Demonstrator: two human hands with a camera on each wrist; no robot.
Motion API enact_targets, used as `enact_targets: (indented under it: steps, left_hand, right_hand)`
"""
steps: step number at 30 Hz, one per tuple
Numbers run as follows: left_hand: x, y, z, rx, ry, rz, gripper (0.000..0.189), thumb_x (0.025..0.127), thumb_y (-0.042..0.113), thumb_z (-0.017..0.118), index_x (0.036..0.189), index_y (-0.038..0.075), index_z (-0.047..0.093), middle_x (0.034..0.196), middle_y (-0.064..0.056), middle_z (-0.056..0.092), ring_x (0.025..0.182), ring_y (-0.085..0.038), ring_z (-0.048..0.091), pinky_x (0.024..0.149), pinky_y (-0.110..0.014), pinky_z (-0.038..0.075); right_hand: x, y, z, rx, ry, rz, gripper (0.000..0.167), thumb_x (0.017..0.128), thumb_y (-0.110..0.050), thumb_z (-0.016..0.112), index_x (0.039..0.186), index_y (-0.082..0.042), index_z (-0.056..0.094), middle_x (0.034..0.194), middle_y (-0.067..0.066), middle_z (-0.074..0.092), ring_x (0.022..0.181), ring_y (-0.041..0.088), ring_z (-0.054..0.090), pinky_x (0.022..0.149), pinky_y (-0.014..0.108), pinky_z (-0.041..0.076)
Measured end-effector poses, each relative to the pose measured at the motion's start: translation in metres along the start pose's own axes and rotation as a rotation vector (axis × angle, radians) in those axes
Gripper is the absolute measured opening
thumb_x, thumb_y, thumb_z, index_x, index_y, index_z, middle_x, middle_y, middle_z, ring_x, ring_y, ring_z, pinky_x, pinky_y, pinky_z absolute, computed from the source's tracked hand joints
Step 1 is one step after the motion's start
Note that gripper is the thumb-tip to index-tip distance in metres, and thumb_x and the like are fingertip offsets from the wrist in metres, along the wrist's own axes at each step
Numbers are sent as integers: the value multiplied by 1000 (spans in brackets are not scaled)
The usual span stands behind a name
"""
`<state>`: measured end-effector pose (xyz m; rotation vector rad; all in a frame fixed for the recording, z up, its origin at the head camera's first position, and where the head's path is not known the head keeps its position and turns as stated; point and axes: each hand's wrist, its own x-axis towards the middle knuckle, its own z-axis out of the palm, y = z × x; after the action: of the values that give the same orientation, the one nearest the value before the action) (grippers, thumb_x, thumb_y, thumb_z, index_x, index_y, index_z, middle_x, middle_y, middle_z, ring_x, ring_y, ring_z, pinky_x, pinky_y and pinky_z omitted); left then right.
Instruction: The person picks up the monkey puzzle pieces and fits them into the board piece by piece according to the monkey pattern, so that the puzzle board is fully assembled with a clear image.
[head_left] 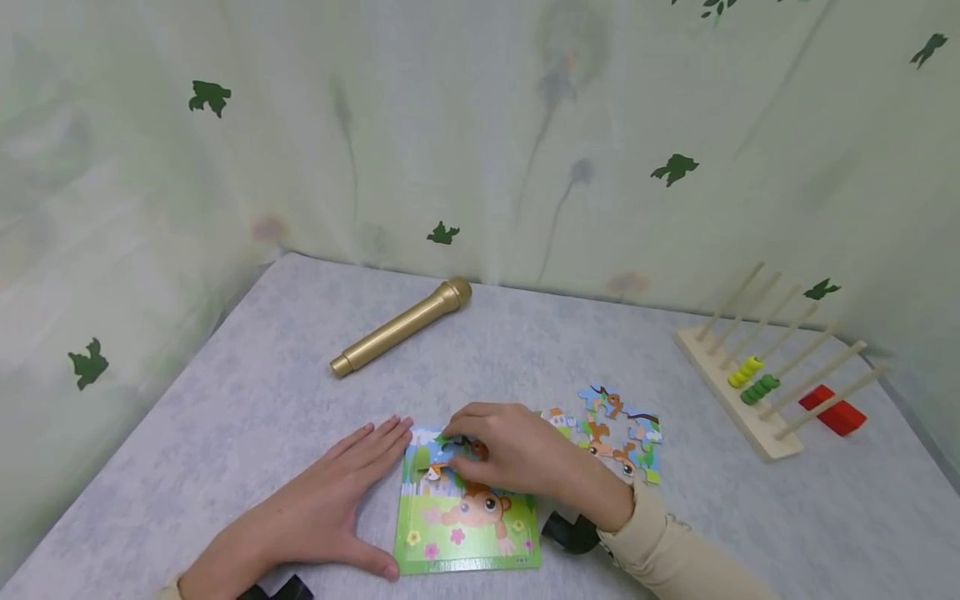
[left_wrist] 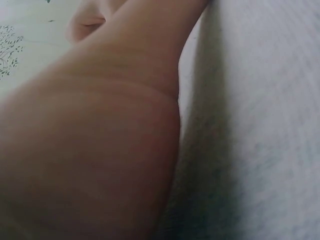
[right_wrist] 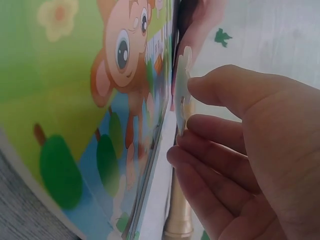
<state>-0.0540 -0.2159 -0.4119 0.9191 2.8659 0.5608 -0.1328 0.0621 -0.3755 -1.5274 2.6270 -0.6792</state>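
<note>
A jigsaw puzzle board (head_left: 465, 560) with a cartoon monkey, flowers and green grass lies in front of me. My right hand (head_left: 517, 450) is over the board's upper part and covers some of it. Between thumb and fingertips it pinches a thin puzzle piece (right_wrist: 182, 90), seen edge-on in the right wrist view close above the picture. My left hand (head_left: 322, 492) rests at the board's left side, fingers extended, with the thumb by the lower left corner. The left wrist view is mostly filled by forearm and table.
Several loose puzzle pieces (head_left: 648, 429) lie right of the board. Behind it is a gold toy microphone (head_left: 401, 327). A wooden peg counter (head_left: 780, 446) with yellow and green beads stands at the right, red blocks (head_left: 843, 417) beside it. A patterned curtain (head_left: 487, 125) hangs behind the table.
</note>
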Motion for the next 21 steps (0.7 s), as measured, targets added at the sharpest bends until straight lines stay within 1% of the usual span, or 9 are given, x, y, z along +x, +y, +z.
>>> enact_targets:
  steps: [2,7,12,16,21]
  left_hand:
    - [0,0,-1,-11,-9,-8,138,64,92,66,164,7,24,173,-5,19,159,-26,20,124,-14,-10]
    - [-1,1,-1,-17,-21,-20,137,65,91,67,164,7,24,173,-5,19,159,-26,19,123,-13,-11]
    - [-4,1,1,-14,-29,-26,137,65,91,66,164,7,24,173,-6,19,159,-27,20,123,-12,-12]
    - [-4,1,0,-3,-13,-11,137,65,92,66,164,6,25,172,-6,20,159,-26,21,124,-13,-11]
    - [-2,0,-2,10,19,20,136,66,91,66,164,6,25,172,-7,22,158,-27,23,125,-15,-9]
  right_hand:
    - [1,0,1,-3,4,-4,28,98,-30,71,120,-12,76,120,-2,73,93,4,68,82,14,57]
    - [2,-2,3,-5,4,-11,29,98,-31,72,119,-11,76,119,-2,74,100,7,70,87,17,58]
    - [1,-3,8,-3,-19,11,30,98,-32,72,120,-12,75,120,-3,73,106,7,69,92,19,57]
    - [2,-3,10,-19,-26,22,30,99,-33,72,120,-13,76,120,-4,74,107,6,68,93,20,58]
    - [3,-3,10,-67,-13,25,29,98,-33,73,119,-13,76,119,-4,74,107,8,69,93,22,59]
